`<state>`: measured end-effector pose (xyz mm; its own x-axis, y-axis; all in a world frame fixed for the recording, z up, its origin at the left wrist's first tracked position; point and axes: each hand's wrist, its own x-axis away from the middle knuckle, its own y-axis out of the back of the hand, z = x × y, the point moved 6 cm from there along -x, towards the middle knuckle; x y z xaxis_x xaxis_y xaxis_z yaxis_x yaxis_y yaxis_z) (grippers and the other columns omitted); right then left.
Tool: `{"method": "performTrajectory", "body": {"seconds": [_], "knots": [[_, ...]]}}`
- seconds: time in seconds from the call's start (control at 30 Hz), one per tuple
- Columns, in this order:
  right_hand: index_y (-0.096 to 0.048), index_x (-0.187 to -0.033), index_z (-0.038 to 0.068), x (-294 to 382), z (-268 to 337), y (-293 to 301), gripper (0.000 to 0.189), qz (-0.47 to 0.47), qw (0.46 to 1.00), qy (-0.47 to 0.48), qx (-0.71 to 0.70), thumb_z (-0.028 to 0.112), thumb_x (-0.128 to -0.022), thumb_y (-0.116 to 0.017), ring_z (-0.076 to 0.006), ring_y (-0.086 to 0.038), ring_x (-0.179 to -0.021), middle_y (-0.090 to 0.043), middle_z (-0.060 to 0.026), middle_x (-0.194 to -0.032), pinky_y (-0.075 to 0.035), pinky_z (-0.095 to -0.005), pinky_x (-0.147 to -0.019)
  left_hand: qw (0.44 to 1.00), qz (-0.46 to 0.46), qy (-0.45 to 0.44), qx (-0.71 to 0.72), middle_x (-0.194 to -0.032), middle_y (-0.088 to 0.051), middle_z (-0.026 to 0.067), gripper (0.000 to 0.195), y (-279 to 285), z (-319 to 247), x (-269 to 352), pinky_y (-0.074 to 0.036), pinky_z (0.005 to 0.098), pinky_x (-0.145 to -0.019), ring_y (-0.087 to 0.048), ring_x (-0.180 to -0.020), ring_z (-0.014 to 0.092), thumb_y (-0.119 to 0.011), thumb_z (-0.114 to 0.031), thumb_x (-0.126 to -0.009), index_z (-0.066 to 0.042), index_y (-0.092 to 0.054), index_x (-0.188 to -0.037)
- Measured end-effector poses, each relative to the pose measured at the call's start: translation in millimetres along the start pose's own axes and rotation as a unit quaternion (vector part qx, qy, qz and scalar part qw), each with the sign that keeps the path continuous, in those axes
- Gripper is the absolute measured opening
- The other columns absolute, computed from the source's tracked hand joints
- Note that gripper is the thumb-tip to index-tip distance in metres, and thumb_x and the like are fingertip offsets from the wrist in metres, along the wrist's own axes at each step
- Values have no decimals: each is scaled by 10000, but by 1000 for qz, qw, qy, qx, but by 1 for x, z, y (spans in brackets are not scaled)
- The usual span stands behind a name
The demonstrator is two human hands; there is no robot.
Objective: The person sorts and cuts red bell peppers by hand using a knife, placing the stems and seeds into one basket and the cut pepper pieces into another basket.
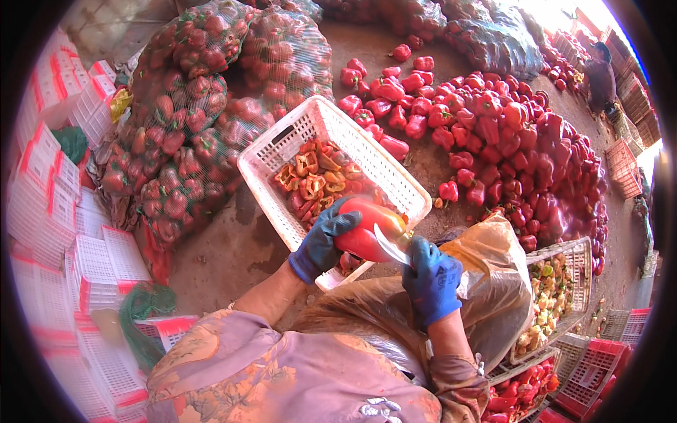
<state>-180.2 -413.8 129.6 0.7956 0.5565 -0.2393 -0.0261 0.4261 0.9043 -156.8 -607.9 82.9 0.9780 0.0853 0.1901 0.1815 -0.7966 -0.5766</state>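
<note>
A whole red bell pepper (365, 240) with an orange patch rests in my left hand (327, 238), which wears a blue coated glove. My right hand (431, 277), gloved alike, grips a small curved knife (389, 246) by its handle. The blade lies against or just over the pepper near its green stem end; contact is hard to tell. Below both hands a white plastic crate (389, 161) stands tilted in view, holding cut pepper pieces (312, 180) in red and orange. The knife's handle is hidden inside my right fist.
Loose red peppers (502, 137) are heaped at the right. Mesh sacks of peppers (185, 127) stand at the left, beside stacked white-and-red crates (106, 269). By my right knee, one crate (582, 275) holds pepper cores (547, 301). Another person (602, 79) is far off at upper right.
</note>
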Motion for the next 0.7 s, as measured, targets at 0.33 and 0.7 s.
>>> {"method": "performTrajectory", "body": {"seconds": [0.33, 0.7], "knots": [[-546, -956, 120, 2, 1, -10, 170, 27, 999, 26, 11, 194, -825, -625, -306, -638, -602, -622, -99, -751, -479, -449, -524, 1000, -10, 3, -7, -1181, -650, 109, 463, 8, 3, -3, -483, 331, -987, -624, -1091, 198, -625, -266, -938, 18, -540, -1293], [-556, -987, 115, -8, -4, -28, 205, 11, 998, -40, 46, 203, -820, -636, -332, -644, -648, -636, -118, -788, -481, -472, -566, 987, -89, -99, -90, -1128, -663, 94, 446, 15, 8, -2, -582, 334, -504, -694, -877, 188, -635, -260, -931, -27, -539, -1298]]}}
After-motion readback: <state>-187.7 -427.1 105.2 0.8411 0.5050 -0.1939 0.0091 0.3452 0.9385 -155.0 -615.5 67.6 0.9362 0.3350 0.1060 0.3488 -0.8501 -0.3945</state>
